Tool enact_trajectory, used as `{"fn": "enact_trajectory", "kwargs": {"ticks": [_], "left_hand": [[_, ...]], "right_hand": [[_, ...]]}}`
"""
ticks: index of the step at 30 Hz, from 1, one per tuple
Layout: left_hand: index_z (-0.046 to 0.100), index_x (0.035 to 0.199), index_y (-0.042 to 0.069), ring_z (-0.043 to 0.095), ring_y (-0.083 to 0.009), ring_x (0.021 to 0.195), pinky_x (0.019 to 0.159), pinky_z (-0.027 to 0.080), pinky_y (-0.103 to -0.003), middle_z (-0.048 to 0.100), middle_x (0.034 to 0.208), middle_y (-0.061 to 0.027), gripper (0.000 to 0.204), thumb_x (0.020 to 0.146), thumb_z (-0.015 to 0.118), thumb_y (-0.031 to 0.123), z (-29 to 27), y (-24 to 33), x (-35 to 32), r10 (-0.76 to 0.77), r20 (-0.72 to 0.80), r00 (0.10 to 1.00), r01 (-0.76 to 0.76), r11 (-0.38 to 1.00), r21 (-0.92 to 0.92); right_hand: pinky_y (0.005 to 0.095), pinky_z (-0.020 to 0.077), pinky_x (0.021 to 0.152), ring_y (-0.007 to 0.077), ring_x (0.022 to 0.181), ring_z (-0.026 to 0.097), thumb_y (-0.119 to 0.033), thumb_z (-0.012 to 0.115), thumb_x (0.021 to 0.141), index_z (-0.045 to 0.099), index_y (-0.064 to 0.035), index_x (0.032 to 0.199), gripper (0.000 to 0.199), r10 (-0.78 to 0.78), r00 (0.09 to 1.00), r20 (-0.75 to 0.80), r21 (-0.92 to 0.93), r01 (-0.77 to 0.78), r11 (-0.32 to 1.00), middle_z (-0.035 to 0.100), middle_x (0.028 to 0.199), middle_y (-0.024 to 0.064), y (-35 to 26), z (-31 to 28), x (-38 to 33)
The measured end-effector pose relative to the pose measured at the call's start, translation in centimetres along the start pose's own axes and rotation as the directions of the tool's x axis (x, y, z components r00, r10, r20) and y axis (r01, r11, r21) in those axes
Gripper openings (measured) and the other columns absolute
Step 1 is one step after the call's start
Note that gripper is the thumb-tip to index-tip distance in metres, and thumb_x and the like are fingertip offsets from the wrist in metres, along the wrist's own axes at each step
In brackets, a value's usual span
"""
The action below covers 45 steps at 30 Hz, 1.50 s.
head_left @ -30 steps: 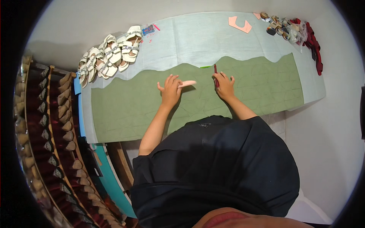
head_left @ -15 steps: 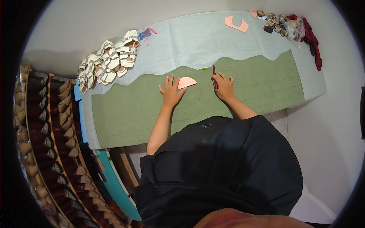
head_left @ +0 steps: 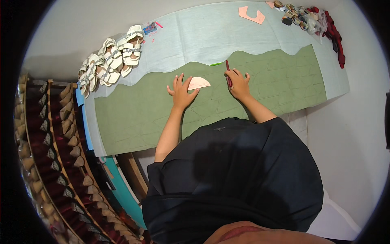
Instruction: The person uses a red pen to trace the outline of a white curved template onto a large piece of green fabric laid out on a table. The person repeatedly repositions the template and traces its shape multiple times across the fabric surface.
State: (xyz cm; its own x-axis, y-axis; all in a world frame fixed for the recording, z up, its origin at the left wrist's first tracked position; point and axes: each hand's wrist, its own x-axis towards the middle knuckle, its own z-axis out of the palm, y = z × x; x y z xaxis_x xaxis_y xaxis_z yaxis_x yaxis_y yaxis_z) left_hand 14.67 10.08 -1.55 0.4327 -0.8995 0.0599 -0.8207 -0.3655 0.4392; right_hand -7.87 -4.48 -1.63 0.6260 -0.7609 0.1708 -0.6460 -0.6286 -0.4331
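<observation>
A pale blue worktop carries white strappy sandals at its left end, a pink cut-out shape at its far edge, and tape rolls beside red cloth at its right end. Left of the worktop stand racks of shoe parts.

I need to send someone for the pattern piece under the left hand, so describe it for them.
On the green sheet covering the table, look by its wavy upper edge. The pink template lies flat under the left hand; unlike the notched pink piece beyond, it is a plain half-round.
</observation>
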Motion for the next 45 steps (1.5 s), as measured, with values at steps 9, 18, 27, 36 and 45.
{"fn": "enact_trajectory", "kwargs": {"ticks": [9,18,27,36,45], "left_hand": [[0.062,0.123,0.028,0.021,-0.0301,0.143,0.103,0.002,-0.071,0.037,0.149,-0.0083,0.061,0.068,0.073,0.052,0.0,1.4,0.3,-0.101,-0.001,0.995,0.101,0.994,-0.033],[0.064,0.119,0.03,0.022,-0.0293,0.143,0.103,0.002,-0.071,0.038,0.149,-0.0064,0.059,0.066,0.075,0.052,0.2,1.0,-0.1,-0.099,-0.022,0.995,0.098,0.994,-0.041],[0.064,0.119,0.029,0.021,-0.0274,0.144,0.104,0.003,-0.07,0.037,0.149,-0.0063,0.057,0.068,0.075,0.05,-0.2,1.5,-0.1,-0.12,-0.009,0.993,0.119,0.992,-0.037],[0.064,0.12,0.029,0.023,-0.027,0.143,0.104,0.003,-0.071,0.038,0.149,-0.0064,0.06,0.067,0.075,0.053,-0.3,1.6,-0.2,-0.126,0.0,0.992,0.126,0.992,-0.027],[0.063,0.126,0.026,0.028,-0.0269,0.142,0.103,0.003,-0.07,0.041,0.148,-0.0076,0.046,0.084,0.063,0.045,0.3,-0.1,-0.5,-0.135,-0.085,0.987,0.123,0.984,-0.132]], "right_hand": [[0.064,0.0199,0.1,0.0251,0.126,0.048,-0.02,0.048,0.095,0.051,-0.021,0.12,0.025,0.0,1.0,-0.014,-0.029,0.0,1.0,0.058,0.123,0.0009,0.2,0.3,0.0],[0.0641,0.0197,0.099,0.0255,0.126,0.048,-0.022,0.047,0.096,0.053,-0.0202,0.118,0.023,0.009,1.0,0.001,-0.021,-0.009,1.0,0.059,0.124,0.0009,-0.1,0.1,0.0],[0.0639,0.0184,0.1,0.0257,0.126,0.048,-0.021,0.048,0.096,0.054,-0.0204,0.119,0.024,0.013,1.0,0.007,-0.027,-0.013,1.0,0.059,0.125,0.0012,0.0,0.3,0.0],[0.0651,0.0173,0.1,0.0265,0.127,0.047,-0.021,0.048,0.096,0.053,-0.0206,0.12,0.025,0.02,1.0,0.017,-0.014,-0.02,1.0,0.059,0.125,0.0018,0.0,0.4,0.0],[0.0666,0.0173,0.099,0.0267,0.127,0.046,-0.027,0.055,0.093,0.054,-0.0201,0.12,0.028,0.056,0.998,0.022,0.02,-0.056,0.998,0.059,0.123,0.0009,-0.4,0.5,0.3]]}}
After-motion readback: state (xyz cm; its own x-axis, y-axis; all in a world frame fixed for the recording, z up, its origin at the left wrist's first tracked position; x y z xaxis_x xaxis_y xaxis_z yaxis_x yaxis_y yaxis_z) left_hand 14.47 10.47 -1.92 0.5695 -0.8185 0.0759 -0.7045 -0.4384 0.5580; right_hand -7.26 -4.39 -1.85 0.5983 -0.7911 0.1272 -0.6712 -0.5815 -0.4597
